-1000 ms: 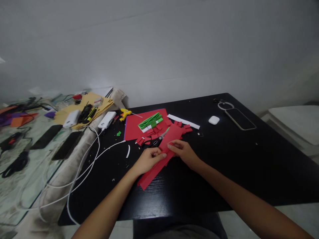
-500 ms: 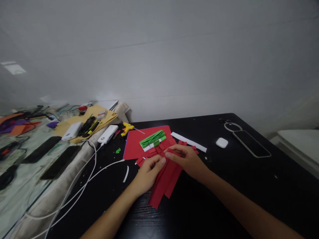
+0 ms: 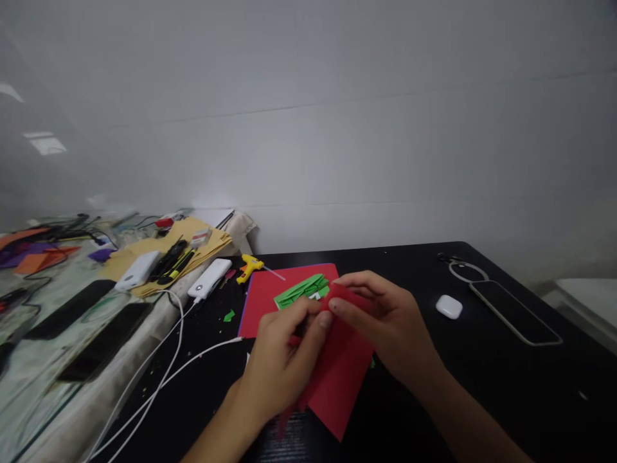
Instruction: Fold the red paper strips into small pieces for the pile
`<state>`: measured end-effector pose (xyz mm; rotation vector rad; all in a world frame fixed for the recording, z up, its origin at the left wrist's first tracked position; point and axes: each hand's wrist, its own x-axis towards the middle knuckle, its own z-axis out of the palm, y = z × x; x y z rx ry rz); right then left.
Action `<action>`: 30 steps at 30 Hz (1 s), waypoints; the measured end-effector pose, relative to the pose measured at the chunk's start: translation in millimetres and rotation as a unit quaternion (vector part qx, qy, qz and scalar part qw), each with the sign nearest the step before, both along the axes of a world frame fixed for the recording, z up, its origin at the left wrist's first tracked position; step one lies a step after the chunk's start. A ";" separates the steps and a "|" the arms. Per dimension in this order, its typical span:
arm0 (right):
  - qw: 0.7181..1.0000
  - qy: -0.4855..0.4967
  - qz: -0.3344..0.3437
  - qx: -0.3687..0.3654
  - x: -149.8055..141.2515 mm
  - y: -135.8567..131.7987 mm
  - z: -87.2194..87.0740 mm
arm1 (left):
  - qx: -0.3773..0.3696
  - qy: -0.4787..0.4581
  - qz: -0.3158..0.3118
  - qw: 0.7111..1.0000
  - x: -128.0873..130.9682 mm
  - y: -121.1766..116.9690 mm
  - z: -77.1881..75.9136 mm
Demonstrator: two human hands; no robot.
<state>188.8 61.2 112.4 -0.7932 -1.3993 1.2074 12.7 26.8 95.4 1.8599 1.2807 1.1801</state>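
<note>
Red paper strips (image 3: 341, 373) hang at a slant between my two hands, raised above the dark tabletop. My left hand (image 3: 289, 350) pinches their upper part between thumb and forefinger. On the other side my right hand (image 3: 380, 315) grips the same red paper, its fingers curled over a bent end. Just beyond my fingertips lie folded green paper strips (image 3: 301, 290), resting on a red sheet (image 3: 260, 299). My hands and the raised paper hide the scissors and the small red pieces seen earlier.
A yellow glue gun (image 3: 249, 267) lies behind the red sheet. Left are a white power bank (image 3: 209, 278), looping white cables (image 3: 180, 321) and a cluttered second table. To the right sit a white earbud case (image 3: 449, 307) and a phone (image 3: 515, 312).
Both hands have lifted the red strips up and closer to me. The right fingers have bent the paper's upper end over. My view has tilted up, showing more wall.
</note>
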 end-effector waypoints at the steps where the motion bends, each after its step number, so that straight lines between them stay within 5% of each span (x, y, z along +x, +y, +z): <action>1: 1.000 0.000 -0.003 0.008 0.1 -2.0 -0.9 | 0.003 0.005 -0.001 1.000 -1.0 -1.2 -1.3; 30: 0.999 0.024 0.009 -0.032 -3.9 -7.1 -4.1 | 0.004 -0.043 -0.013 0.999 -1.1 0.9 -10.1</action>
